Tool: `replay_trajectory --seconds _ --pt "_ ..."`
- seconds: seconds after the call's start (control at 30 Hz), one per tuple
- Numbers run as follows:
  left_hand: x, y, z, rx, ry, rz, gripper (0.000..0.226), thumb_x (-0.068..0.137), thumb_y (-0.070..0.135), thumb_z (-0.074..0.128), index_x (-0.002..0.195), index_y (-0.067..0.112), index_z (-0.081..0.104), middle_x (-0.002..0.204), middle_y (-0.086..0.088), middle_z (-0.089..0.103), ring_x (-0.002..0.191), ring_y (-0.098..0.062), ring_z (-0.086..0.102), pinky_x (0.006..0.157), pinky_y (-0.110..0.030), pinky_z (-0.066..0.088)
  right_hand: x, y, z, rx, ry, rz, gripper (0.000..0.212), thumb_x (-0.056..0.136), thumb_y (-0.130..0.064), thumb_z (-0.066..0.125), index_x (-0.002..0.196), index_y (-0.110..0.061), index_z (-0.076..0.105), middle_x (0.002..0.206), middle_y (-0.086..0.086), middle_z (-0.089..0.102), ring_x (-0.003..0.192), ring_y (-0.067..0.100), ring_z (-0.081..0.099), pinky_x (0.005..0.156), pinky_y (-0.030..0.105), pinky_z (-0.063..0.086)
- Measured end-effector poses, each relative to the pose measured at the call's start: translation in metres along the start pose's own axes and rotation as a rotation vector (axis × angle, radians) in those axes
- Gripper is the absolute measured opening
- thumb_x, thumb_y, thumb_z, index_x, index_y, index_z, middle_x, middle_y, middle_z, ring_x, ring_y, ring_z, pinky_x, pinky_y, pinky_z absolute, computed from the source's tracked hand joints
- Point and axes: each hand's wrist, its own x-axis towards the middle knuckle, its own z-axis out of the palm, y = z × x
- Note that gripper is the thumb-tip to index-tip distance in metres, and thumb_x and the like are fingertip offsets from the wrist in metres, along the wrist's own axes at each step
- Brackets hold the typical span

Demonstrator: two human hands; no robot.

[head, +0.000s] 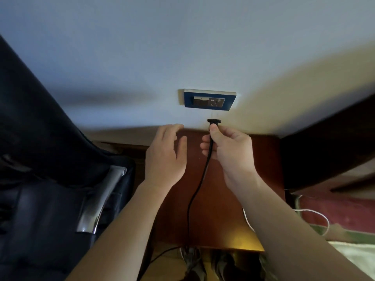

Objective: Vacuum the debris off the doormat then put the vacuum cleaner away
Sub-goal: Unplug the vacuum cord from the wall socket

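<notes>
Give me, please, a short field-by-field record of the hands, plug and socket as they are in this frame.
right hand: pinching the cord just behind the plug
plug: out of the socket, just below it, prongs towards the wall
cord: black, hanging down between the forearms
left hand: open, empty, beside the right
socket: blue-framed wall plate, nothing plugged in
chair: dark, at left

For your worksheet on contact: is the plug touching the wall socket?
Apart. The head view shows bare wall between the plug, held in the right hand, and the socket above it.
</notes>
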Motion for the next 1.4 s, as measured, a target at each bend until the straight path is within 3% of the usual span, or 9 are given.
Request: replay_trajectory --seconds 0.13,0.3,0.43,0.57,0.73,0.93,1.27,1.4 --pt "-0.021 0.005 -0.007 -0.031 -0.120 -0.096 0.028 0.103 0.025 0.049 0.127 0.017 0.063 0.120 0.004 0.061 0.098 0.003 0.055 0.080 -0.011 0.042 -0.002 -0.004 0.005 -0.010 -0.005 0.003 0.012 0.099 -0.022 0.065 0.101 -0.013 0.073 0.075 0.003 0.072 0.066 0.014 0.069 0.068 0.033 0.063" --pt "-0.046 0.012 -0.012 -0.130 -0.245 -0.154 0.048 0.103 0.045 0.032 0.132 0.021 0.062 0.118 0.011 0.066 0.103 0.007 0.056 0.085 -0.018 0.050 -0.003 -0.011 0.011 -0.009 -0.004 0.010 0.012 0.098 -0.022 0.066 0.098 -0.013 0.073 0.074 0.003 0.071 0.066 0.015 0.069 0.067 0.032 0.061" --pt "-0.060 0.016 -0.017 -0.158 -0.273 -0.193 0.053 0.102 0.052 0.032 0.132 0.021 0.062 0.112 0.023 0.062 0.098 0.013 0.058 0.084 -0.014 0.050 -0.003 -0.018 0.011 -0.008 0.003 0.010 0.016 0.098 -0.023 0.066 0.105 -0.011 0.073 0.075 0.004 0.071 0.068 0.016 0.069 0.069 0.032 0.062" --pt "-0.072 0.019 -0.022 -0.172 -0.356 -0.225 0.053 0.099 0.056 0.036 0.131 0.022 0.063 0.107 0.017 0.068 0.096 0.005 0.064 0.084 -0.026 0.057 -0.006 -0.024 0.012 0.006 0.002 0.013 0.016 0.098 -0.022 0.066 0.104 -0.009 0.072 0.072 0.004 0.068 0.068 0.017 0.068 0.068 0.031 0.062" --pt "-0.084 0.019 -0.024 -0.126 -0.394 -0.187 0.036 0.099 0.044 0.050 0.120 0.022 0.069 0.095 0.015 0.069 0.086 -0.003 0.067 0.075 -0.030 0.060 -0.013 -0.031 0.011 0.015 0.008 0.006 0.016 0.099 -0.023 0.065 0.106 -0.010 0.072 0.071 0.003 0.067 0.069 0.018 0.068 0.071 0.033 0.062" --pt "-0.094 0.027 -0.033 -0.175 -0.361 -0.181 0.020 0.101 0.024 0.060 0.117 0.018 0.070 0.095 0.015 0.066 0.086 -0.005 0.068 0.071 -0.029 0.061 -0.031 -0.045 0.010 0.012 0.012 0.001 0.011 0.099 -0.021 0.065 0.099 -0.012 0.071 0.071 0.004 0.066 0.068 0.018 0.067 0.071 0.034 0.062" --pt "-0.096 0.067 -0.076 -0.229 -0.276 -0.185 0.018 0.099 0.022 0.063 0.116 0.019 0.070 0.095 0.014 0.067 0.083 -0.004 0.066 0.072 -0.024 0.058 -0.080 -0.092 0.021 -0.029 -0.047 -0.062 0.010 0.100 -0.008 0.058 0.105 -0.009 0.067 0.077 0.007 0.068 0.070 0.019 0.067 0.074 0.035 0.061" --pt "-0.097 0.080 -0.102 -0.233 -0.238 -0.186 0.018 0.099 0.021 0.063 0.116 0.018 0.071 0.094 0.017 0.065 0.083 -0.002 0.065 0.072 -0.020 0.057 -0.106 -0.114 0.025 -0.030 -0.096 -0.084 0.015 0.101 -0.003 0.054 0.100 -0.012 0.066 0.078 0.007 0.068 0.070 0.019 0.067 0.073 0.035 0.061"
